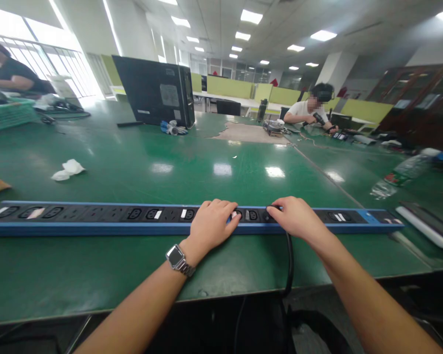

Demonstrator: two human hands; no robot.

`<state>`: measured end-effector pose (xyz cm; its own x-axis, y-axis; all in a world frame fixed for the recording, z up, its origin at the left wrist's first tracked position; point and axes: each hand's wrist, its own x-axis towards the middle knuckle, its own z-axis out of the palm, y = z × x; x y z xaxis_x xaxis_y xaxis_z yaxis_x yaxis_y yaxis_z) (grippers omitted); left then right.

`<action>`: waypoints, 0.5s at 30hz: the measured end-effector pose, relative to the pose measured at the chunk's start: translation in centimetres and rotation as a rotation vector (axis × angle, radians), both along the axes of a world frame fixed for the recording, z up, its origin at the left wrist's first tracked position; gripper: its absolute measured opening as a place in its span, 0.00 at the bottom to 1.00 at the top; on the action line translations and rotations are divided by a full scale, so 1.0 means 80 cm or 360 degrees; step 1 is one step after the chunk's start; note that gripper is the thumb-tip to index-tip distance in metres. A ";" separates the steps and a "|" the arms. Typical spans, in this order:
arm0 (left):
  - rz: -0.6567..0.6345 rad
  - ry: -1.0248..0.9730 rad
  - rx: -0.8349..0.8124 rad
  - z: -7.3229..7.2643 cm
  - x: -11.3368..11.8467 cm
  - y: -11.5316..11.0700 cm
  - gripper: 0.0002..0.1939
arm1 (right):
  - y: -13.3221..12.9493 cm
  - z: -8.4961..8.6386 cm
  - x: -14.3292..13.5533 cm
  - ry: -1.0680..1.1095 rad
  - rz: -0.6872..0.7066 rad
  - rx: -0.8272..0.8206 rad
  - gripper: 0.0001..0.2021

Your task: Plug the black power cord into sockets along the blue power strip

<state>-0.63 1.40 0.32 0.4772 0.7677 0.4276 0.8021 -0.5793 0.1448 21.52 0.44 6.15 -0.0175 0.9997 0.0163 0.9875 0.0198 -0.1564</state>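
Power strip (118, 226) pressed by left hand (213, 223), thumb apart from fingers | black plug (270, 214) pinched between right hand's (299, 216) thumb and fingers

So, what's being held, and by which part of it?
The right hand has the black plug by its body, at the power strip; the left hand lies over the strip, its hold unclear.

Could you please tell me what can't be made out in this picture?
All in the head view:
Black cord, upper end: hidden by the right hand.
Power strip, part of its face: covered by the left hand.
Bottle, label wording: blurred.
Green basket: cut off by the left edge.
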 end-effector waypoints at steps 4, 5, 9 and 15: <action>-0.0001 0.0008 0.0011 0.000 -0.001 0.000 0.14 | 0.001 0.002 -0.010 -0.0097 -0.0111 -0.0023 0.19; -0.0003 0.0009 0.0016 -0.001 -0.001 0.000 0.14 | 0.000 0.001 -0.014 -0.0100 -0.0136 -0.0034 0.19; -0.0002 0.0014 0.0028 -0.002 -0.001 0.000 0.14 | -0.004 -0.008 -0.024 -0.0111 -0.0248 -0.0076 0.20; 0.0005 0.0040 0.0028 0.000 0.000 0.000 0.14 | -0.012 -0.004 -0.018 0.0024 -0.0198 0.0021 0.18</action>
